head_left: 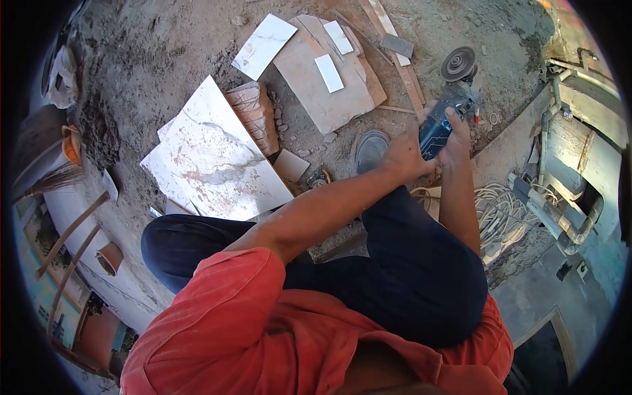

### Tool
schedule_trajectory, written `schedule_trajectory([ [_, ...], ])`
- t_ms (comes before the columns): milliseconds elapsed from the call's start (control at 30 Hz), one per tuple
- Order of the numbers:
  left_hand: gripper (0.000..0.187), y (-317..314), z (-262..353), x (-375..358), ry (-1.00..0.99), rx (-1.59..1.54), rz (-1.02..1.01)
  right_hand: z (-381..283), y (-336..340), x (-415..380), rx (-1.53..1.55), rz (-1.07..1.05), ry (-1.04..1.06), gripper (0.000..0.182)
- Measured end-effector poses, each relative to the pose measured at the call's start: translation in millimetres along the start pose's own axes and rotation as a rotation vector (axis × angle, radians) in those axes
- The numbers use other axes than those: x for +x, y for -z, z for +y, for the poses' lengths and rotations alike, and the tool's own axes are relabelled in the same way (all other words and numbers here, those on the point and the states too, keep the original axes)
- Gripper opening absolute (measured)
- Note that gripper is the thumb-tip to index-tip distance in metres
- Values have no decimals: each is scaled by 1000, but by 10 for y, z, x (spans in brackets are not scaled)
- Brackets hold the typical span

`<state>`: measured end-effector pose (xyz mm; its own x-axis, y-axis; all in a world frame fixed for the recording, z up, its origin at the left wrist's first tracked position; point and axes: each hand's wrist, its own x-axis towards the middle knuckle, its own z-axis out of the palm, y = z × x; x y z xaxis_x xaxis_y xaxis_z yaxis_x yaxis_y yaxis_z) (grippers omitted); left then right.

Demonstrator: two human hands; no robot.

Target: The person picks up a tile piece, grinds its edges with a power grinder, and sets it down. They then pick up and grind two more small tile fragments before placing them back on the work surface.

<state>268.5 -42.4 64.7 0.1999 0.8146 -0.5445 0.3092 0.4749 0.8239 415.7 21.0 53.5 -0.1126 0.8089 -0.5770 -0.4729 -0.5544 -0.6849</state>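
An angle grinder (pixel 442 124) with a dark blue body is held out to my right, over the dirt ground. Its round disc (pixel 459 64) points away from me. My left hand (pixel 406 155) is closed around the near side of the body. My right hand (pixel 455 139) wraps the other side, thumb lying along the top. Left of my hands, a large marble-patterned tile (pixel 214 158) rests over broken pieces by my knee. Farther out, a flat stone slab (pixel 329 99) carries two small white tile pieces (pixel 328 73).
Another marble-patterned tile (pixel 264 46) leans at the slab's edge. Long wooden strips (pixel 403 62) lie beyond the shoe (pixel 372 150). Coiled pale cable (pixel 503 214) and pipes (pixel 550 125) run along the wall at right. Wooden-handled tools (pixel 72 230) are at far left.
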Motion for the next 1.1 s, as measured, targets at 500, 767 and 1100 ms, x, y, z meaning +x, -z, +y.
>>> schedule_trajectory([
  [500,70,198,-153,136,-435,244,229,-92,344,616,-599,283,102,38],
  [767,83,1242,-772,380,-187,597,702,18,553,904,-797,255,-21,38],
  [1100,103,1560,-1007,528,-209,639,624,55,555,940,-878,254,68,40],
])
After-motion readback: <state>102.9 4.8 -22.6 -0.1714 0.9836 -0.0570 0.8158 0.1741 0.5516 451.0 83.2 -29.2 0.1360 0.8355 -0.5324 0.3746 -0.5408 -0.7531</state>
